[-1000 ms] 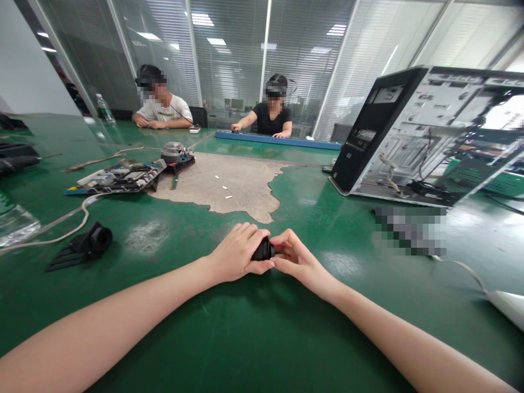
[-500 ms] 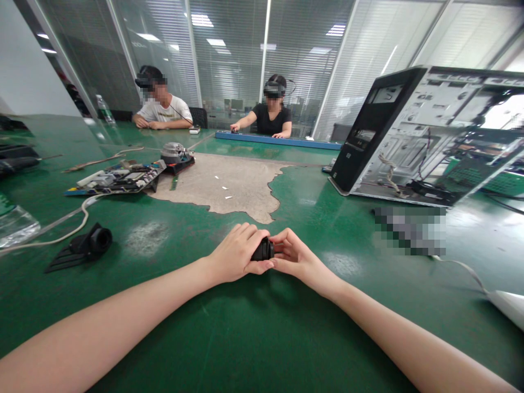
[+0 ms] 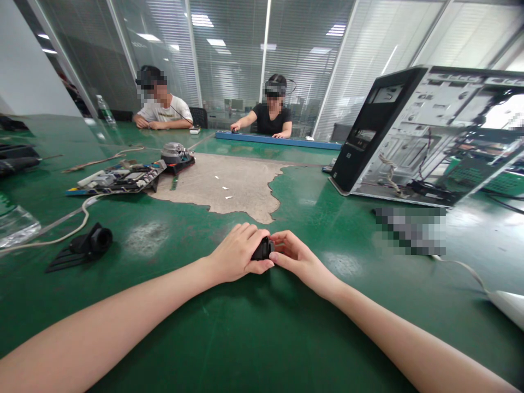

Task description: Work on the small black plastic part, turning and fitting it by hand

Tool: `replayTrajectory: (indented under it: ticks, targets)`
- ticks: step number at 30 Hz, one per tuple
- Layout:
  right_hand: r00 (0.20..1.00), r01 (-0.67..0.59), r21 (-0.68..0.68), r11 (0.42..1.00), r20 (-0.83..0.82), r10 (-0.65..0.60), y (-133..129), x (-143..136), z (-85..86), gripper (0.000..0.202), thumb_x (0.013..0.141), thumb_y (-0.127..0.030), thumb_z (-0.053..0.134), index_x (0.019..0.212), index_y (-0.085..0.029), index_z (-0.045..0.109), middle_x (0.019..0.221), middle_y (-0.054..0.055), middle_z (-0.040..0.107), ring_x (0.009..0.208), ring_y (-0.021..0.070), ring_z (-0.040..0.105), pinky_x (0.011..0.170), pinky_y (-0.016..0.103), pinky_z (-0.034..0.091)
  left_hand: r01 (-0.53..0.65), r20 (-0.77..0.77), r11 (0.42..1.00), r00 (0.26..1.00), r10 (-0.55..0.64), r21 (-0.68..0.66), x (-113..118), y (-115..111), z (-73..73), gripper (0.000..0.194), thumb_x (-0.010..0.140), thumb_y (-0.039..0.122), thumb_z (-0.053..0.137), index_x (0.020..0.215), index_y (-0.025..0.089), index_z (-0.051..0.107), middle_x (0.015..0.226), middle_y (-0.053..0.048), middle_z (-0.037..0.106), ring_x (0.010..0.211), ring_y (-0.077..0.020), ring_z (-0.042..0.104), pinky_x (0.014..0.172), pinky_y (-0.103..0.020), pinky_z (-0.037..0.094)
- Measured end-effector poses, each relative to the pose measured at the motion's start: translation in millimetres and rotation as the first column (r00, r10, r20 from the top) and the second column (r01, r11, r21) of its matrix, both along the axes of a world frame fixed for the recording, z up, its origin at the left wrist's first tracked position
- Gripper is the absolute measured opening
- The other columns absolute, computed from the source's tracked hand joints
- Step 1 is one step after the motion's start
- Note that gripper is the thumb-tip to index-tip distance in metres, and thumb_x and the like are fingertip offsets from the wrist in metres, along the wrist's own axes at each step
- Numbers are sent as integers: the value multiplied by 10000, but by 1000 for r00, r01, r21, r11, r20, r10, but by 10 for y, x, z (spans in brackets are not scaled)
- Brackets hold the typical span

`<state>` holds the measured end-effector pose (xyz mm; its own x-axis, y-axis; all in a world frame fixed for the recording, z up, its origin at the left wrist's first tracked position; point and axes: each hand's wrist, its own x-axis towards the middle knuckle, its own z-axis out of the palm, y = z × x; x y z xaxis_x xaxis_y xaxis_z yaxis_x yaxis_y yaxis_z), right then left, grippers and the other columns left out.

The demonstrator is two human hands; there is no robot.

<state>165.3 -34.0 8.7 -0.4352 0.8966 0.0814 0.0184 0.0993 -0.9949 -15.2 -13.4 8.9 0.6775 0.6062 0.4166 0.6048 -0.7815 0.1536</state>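
Observation:
A small black part (image 3: 262,249) is held between my two hands, just above the green table (image 3: 245,338). My left hand (image 3: 237,252) wraps round its left side, with the thumb below. At its right end, the thumb and fingers of my right hand (image 3: 295,256) grip the edge. Part of the piece is hidden by my fingers. Another black part with a round opening (image 3: 96,240) lies on the table to the left of my hands.
Behind it are a circuit board (image 3: 118,177), a cream cable (image 3: 77,232) and a round metal-topped device (image 3: 177,154). An open computer case (image 3: 409,136) stands at the right. Two people (image 3: 164,109) sit across the table, behind a blue bar (image 3: 278,141).
The fingers and thumb of my right hand have shifted slightly on the right end of the black part. My left hand has stayed in place.

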Motion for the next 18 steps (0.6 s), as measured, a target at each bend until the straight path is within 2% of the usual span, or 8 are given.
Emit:
replayTrajectory:
  ticks: [6,12,18]
  targets:
    - [996,-80,-3,997,-40,80,-24,21,21,316,673,-245,667,863,-225,415,908,-12,515,848,130,544,800,322,420,2,-13,1000,1000,-2,15,2,-6,5,605,810,618,230,1056,112,453,881,-95,496,794,-227,415,728,-362,344]
    - [999,-13,14,1000,-44,13,-21,3,0,202,736,-296,600,825,-216,437,840,-22,518,802,111,525,748,282,416,7,-6,1000,1000,-7,10,0,-2,-2,606,809,623,221,1049,118,456,871,-89,494,790,-224,417,729,-355,340]
    - [1000,4,11,1000,-20,-4,5,-9,-17,251,722,-304,613,887,-211,449,882,-3,526,841,125,523,770,293,417,9,0,1000,1000,-9,2,1,4,-3,603,810,624,215,1046,125,457,876,-85,497,793,-223,415,721,-351,340]
